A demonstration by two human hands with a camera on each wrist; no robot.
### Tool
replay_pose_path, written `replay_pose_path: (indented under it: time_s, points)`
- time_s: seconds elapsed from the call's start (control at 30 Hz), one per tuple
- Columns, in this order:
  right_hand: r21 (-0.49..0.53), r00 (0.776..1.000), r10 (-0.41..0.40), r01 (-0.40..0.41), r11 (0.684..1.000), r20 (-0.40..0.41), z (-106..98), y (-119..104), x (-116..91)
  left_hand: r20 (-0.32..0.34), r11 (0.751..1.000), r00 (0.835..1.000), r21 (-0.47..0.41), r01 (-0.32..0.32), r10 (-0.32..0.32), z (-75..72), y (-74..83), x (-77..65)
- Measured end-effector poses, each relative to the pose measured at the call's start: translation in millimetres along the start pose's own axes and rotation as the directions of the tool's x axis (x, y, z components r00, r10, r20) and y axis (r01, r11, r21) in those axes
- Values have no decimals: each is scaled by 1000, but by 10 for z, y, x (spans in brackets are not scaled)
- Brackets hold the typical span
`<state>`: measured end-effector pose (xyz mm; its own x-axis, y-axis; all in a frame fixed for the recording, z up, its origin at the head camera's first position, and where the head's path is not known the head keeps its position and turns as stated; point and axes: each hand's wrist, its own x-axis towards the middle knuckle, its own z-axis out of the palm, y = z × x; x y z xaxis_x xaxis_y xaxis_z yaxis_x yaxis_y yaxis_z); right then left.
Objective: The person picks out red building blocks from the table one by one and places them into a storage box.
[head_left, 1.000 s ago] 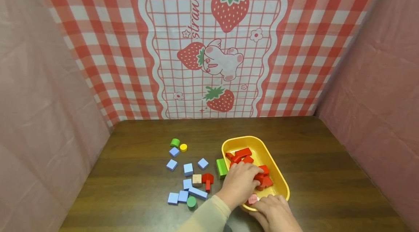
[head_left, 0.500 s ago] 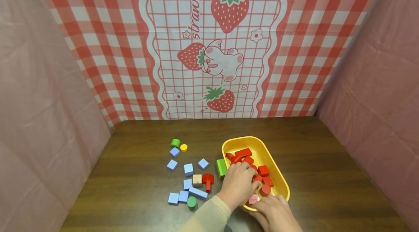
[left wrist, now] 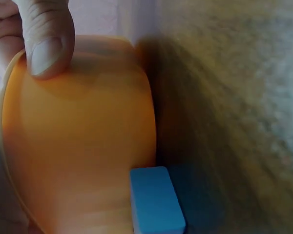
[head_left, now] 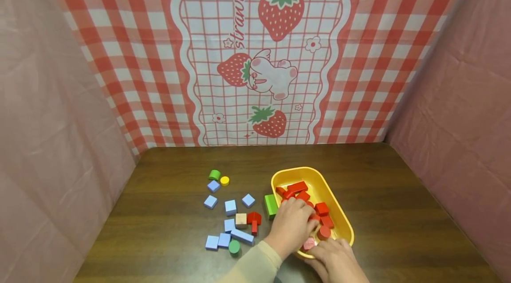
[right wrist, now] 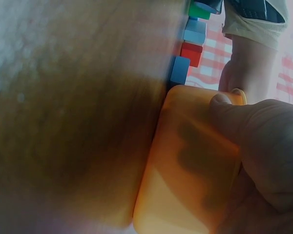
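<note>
My left hand (head_left: 290,225) reaches over the left side of a yellow tray (head_left: 333,198), its fingers bent down among red toy blocks (head_left: 297,186). Beside the thumb and index finger lies a red piece (head_left: 315,219); its fingertips are hidden, so I cannot tell if it is pinched. My right hand (head_left: 335,258) grips the tray's near rim, fingers over the inside and thumb outside, as the right wrist view shows with the thumb (right wrist: 229,109) on the tray's wall (right wrist: 180,161). Near those fingers lie a pink block (head_left: 309,243) and a red cylinder (head_left: 324,232).
Left of the tray lie several blue blocks (head_left: 230,207), a wooden cube (head_left: 241,220), red pieces (head_left: 254,218), a green cylinder (head_left: 234,247) and a yellow disc (head_left: 225,181). A green block (head_left: 270,206) stands against the tray's left side. Checked cloth (head_left: 151,74) hangs behind the table (head_left: 167,163).
Red pieces by the left hand's fingertips have shifted inside the tray; a red cylinder now shows near the right hand. The left fingers have moved slightly; the right hand stays on the rim.
</note>
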<state>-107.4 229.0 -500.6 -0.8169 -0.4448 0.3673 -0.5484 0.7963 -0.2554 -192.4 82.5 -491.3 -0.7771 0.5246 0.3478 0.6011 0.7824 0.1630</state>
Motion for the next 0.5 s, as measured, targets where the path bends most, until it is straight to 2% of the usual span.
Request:
replay_pose_path:
  time_s: [0.13, 0.23, 0.4, 0.5]
  points:
    - [-9, 1000, 0, 0, 1000, -5, 3, 4, -11, -50, 998, 997, 48, -51, 53, -70, -26, -27]
    - [0, 1000, 17, -17, 1000, 26, -11, -2, 1, -80, 998, 995, 36, -56, 58, -213, -122, -53]
    - [12, 996, 40, -41, 999, 85, -33, -14, 27, -106, 1000, 994, -29, 11, -14, -530, -464, -191]
    - [10, 991, 63, -64, 998, 122, -47, -23, 28, -74, 998, 996, -37, 56, -58, -669, -660, -356]
